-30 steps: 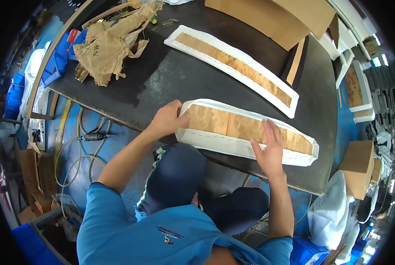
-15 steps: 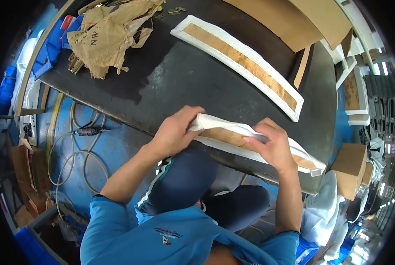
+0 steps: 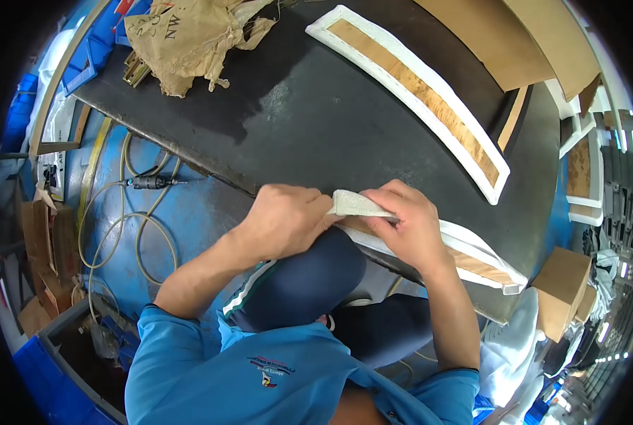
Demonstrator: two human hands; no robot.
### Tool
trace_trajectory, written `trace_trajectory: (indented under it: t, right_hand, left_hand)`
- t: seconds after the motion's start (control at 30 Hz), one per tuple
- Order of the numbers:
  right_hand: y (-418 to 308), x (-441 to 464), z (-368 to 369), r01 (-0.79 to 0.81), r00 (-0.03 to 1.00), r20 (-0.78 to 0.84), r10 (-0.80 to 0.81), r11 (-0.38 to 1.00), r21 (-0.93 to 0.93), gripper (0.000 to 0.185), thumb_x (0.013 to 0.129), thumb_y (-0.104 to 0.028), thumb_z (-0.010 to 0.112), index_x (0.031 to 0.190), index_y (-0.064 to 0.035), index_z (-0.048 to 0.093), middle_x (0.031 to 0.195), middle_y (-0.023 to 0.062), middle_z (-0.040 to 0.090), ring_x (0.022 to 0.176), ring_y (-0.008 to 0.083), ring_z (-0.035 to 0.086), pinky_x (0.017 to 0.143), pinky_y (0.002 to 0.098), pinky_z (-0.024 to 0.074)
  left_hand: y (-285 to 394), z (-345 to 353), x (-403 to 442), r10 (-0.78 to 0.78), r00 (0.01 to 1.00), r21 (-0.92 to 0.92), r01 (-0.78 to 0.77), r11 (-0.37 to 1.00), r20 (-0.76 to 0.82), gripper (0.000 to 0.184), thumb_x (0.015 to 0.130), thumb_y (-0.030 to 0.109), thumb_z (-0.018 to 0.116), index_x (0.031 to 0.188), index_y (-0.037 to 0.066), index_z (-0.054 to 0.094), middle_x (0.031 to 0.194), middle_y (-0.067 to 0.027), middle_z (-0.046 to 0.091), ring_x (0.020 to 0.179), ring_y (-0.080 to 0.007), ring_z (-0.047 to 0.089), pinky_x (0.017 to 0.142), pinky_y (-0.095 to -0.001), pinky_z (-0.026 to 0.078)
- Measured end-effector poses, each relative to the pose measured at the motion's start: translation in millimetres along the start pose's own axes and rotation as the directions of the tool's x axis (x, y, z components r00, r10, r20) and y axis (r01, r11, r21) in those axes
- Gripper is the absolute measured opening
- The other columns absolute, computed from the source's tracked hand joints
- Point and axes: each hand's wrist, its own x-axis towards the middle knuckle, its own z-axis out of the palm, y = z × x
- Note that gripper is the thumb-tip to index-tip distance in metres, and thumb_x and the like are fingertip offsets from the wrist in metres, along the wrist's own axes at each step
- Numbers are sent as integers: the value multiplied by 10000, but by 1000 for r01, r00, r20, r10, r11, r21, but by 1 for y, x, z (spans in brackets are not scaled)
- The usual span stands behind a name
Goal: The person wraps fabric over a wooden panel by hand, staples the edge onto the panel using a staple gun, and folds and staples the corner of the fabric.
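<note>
A long wooden strip wrapped along its edges in white fabric [image 3: 483, 268] lies at the table's near edge, partly over my leg. My left hand [image 3: 288, 221] is closed on its left end, pinching the fabric there. Close beside it, my right hand [image 3: 410, 223] grips the folded fabric along the upper edge between thumb and fingers. Between the hands a fold of the white fabric stands up. My hands hide much of the wood at the left end. Farther back on the table rests a second fabric-edged wooden strip [image 3: 419, 92], with bare wood along its middle.
The dark table [image 3: 288, 149] carries a crumpled brown paper bag [image 3: 189, 42] and an open cardboard box [image 3: 486, 42]. A power tool [image 3: 150, 182] with a coiled hose lies on the blue floor at left. Another cardboard box [image 3: 561, 290] stands at right, near white fabric [image 3: 511, 347].
My right hand has moved left along the strip, close to my left hand. The fabric between them is now gathered into a raised fold. The view has shifted slightly.
</note>
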Motion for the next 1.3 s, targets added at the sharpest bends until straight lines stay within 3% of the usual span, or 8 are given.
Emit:
trace_trajectory:
  t: [0.23,0.33,0.6,0.77,0.9,1.07,1.17,1.3]
  right_hand:
    - [2,-11,6,214,965,-112,-237,960,-182,383,721,-99,835,1098,-102,766,932,46,699,774,262,678,700,383,538]
    - [2,-11,6,314,922,-156,-355,919,-238,378,712,-87,815,1084,-94,746,898,24,664,783,238,668,687,377,530]
    - [-10,-45,-38,170,971,-120,-209,947,-271,311,740,-72,815,1043,-68,742,918,61,691,783,272,685,677,383,553]
    - [-19,-25,-23,204,958,-153,-241,954,-221,204,786,-121,797,980,-114,733,807,37,608,726,250,657,628,386,532]
    - [-6,-15,-8,149,984,-61,-165,966,-211,262,753,-92,819,1003,-119,749,828,36,620,740,238,657,610,384,538]
    - [-17,-8,11,238,950,-193,-245,969,-61,282,747,-53,809,1020,-121,787,904,36,672,765,238,665,638,367,539]
    - [-7,-8,11,153,977,-168,-131,980,127,293,739,-13,798,1019,-98,792,941,35,704,785,235,675,646,355,529]
    - [-3,-10,16,252,938,-247,-243,968,6,296,723,19,794,999,-88,793,914,36,703,764,231,674,642,349,518]
  left_hand:
    - [-9,17,-5,-42,999,-138,38,990,-26,173,902,136,760,865,25,633,797,-144,628,727,-346,662,643,-418,522]
    - [-15,15,12,-264,895,-547,432,717,361,354,919,45,708,1262,12,629,1238,-183,691,1150,-305,695,981,-385,529]
    - [-4,34,31,20,940,-498,162,852,340,453,903,0,663,1347,68,609,1232,-171,713,1109,-407,694,925,-439,552]
    - [8,27,17,-150,952,-372,246,895,268,342,895,85,713,1225,29,646,1075,-192,725,956,-455,690,836,-473,554]
    - [16,16,-4,-279,940,-178,314,933,197,239,896,49,716,1131,24,686,997,-152,733,898,-375,722,790,-414,572]
    - [21,22,-10,-22,981,-24,18,1000,-191,166,822,-18,769,968,19,700,889,-134,705,747,-305,710,643,-368,565]
    - [19,29,-14,-67,953,-101,38,994,-296,121,852,45,760,952,45,691,880,-98,681,730,-286,690,633,-365,569]
    - [13,33,-11,-185,964,-336,113,935,-193,231,852,18,747,1074,34,688,924,-131,688,799,-323,693,704,-391,576]
